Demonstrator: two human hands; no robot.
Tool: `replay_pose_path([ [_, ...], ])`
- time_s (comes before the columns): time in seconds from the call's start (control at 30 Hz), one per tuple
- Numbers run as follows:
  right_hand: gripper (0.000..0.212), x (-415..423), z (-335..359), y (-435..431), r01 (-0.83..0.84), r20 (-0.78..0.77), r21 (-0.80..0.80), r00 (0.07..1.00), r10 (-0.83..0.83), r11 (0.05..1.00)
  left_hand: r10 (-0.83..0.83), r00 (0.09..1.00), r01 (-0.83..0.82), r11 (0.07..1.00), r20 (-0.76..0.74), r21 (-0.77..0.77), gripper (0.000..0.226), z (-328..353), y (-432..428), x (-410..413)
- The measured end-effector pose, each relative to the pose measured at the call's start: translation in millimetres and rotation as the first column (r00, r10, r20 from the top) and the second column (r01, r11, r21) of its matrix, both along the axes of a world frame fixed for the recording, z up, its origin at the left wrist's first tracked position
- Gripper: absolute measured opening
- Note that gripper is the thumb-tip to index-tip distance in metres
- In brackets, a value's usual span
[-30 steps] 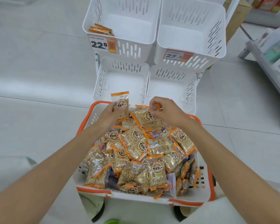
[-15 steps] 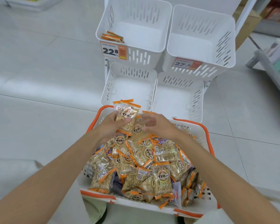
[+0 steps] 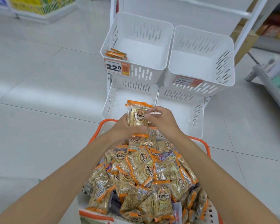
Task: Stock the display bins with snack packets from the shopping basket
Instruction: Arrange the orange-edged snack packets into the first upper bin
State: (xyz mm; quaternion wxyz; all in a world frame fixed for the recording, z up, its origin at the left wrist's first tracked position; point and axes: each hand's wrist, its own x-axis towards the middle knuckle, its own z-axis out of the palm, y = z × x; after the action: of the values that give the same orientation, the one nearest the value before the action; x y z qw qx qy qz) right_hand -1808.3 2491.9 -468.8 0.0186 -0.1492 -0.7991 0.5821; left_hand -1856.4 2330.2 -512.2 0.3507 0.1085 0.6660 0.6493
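An orange-rimmed shopping basket [image 3: 206, 147] in front of me is heaped with clear, orange-edged snack packets [image 3: 145, 168]. Above its far edge both hands hold a small stack of packets [image 3: 137, 114] upright. My left hand [image 3: 124, 125] grips the stack from the left and below. My right hand [image 3: 160, 119] pinches its right edge with fingertips. Beyond stand four white slotted display bins in two tiers. The upper left bin [image 3: 160, 28] holds a few packets [image 3: 116, 54] in its near left corner. The upper right bin [image 3: 229, 50] and both lower bins [image 3: 110, 101] look bare inside.
Price tags reading 22.8 [image 3: 114, 67] and 27.5 [image 3: 186, 81] hang on the upper bins. A white rack frame [image 3: 242, 13] rises behind them. Shelving with goods [image 3: 275, 78] lies at the right, a yellow display [image 3: 39, 5] at the far left. Pale tiled floor surrounds everything.
My left hand has lifted its packets higher above the basket's far edge. My right hand has left the heap and come over to pinch the stack's right side.
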Motion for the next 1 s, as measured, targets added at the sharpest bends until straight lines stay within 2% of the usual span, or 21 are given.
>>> replay_pose_path([
  [0.07, 0.063, -14.6, 13.8, 7.6, -0.118, 0.063, -0.002, 0.991, 0.118, 0.993, -0.049, 0.99, 0.038, 0.996, -0.132, -0.083, 0.07, 5.8, -2.7, -21.4],
  [0.1, 0.073, -23.0, 22.6, 9.6, -0.172, 0.081, -0.041, 0.981, 0.175, 0.984, -0.102, 0.98, 0.085, 0.991, -0.168, -0.108, 0.078, 11.5, -3.4, -33.2],
  [0.17, 0.063, -44.3, 40.5, 11.9, -0.264, 0.046, -0.05, 0.963, 0.267, 0.963, -0.187, 0.948, 0.143, 0.973, -0.259, -0.179, 0.085, 26.7, -3.5, -60.3],
  [0.23, 0.043, -69.5, 61.9, 10.8, -0.29, -0.015, 0.017, 0.957, 0.29, 0.957, -0.221, 0.901, 0.149, 0.966, -0.374, -0.212, 0.077, 47.9, -0.7, -92.0],
  [0.33, 0.039, -111.1, 97.0, 13.2, -0.303, -0.108, -0.044, 0.949, 0.297, 0.952, -0.241, 0.846, 0.158, 0.965, -0.476, -0.209, 0.084, 83.5, 1.8, -142.9],
  [0.4, 0.041, -136.5, 117.4, 15.1, -0.291, -0.179, -0.064, 0.944, 0.276, 0.955, -0.177, 0.8, 0.069, 0.976, -0.574, -0.205, 0.093, 106.4, 4.6, -169.8],
  [0.43, 0.041, -156.8, 124.8, 16.2, -0.25, -0.216, -0.063, 0.949, 0.232, 0.966, -0.131, 0.744, -0.017, 0.977, -0.656, -0.214, 0.099, 116.4, 5.5, -188.6],
  [0.5, 0.037, -199.7, 130.7, 20.8, -0.119, -0.308, -0.037, 0.946, 0.102, 0.992, -0.165, 0.579, -0.256, 0.893, -0.798, -0.37, 0.116, 133.2, 2.2, -220.3],
  [0.53, 0.035, -221.0, 130.3, 23.6, -0.05, -0.358, 0.002, 0.932, 0.047, 0.999, -0.199, 0.539, -0.358, 0.826, -0.819, -0.436, 0.123, 132.6, -2.7, -236.3],
  [0.57, 0.034, -241.1, 128.1, 26.0, 0.027, -0.399, 0.055, 0.917, -0.002, 0.998, -0.219, 0.543, -0.403, 0.779, -0.811, -0.48, 0.13, 126.7, -8.1, -252.5],
  [0.63, 0.035, -278.2, 113.2, 29.6, 0.12, -0.42, 0.129, 0.906, -0.055, 0.984, -0.229, 0.609, -0.388, 0.749, -0.759, -0.537, 0.147, 108.6, -16.8, -277.4],
  [0.7, 0.036, -305.8, 92.9, 24.7, 0.138, -0.405, 0.226, 0.914, -0.036, 0.964, -0.206, 0.653, -0.328, 0.79, -0.729, -0.517, 0.154, 83.4, -20.3, -299.1],
  [0.77, 0.031, -319.2, 77.9, 17.4, -0.028, -0.273, 0.292, 0.956, 0.111, 0.956, -0.119, 0.706, -0.231, 0.893, -0.698, -0.385, 0.146, 68.6, -20.7, -310.1],
  [0.83, 0.027, -323.1, 69.6, 16.8, -0.27, -0.091, 0.226, 0.951, 0.297, 0.936, -0.065, 0.738, -0.169, 0.946, -0.672, -0.277, 0.141, 63.2, -19.9, -310.0],
  [1.0, 0.043, -334.6, 54.6, 24.8, -0.43, -0.034, 0.118, 0.899, 0.436, 0.895, -0.047, 0.749, -0.08, 0.984, -0.661, -0.16, 0.139, 60.7, -19.4, -307.8],
])
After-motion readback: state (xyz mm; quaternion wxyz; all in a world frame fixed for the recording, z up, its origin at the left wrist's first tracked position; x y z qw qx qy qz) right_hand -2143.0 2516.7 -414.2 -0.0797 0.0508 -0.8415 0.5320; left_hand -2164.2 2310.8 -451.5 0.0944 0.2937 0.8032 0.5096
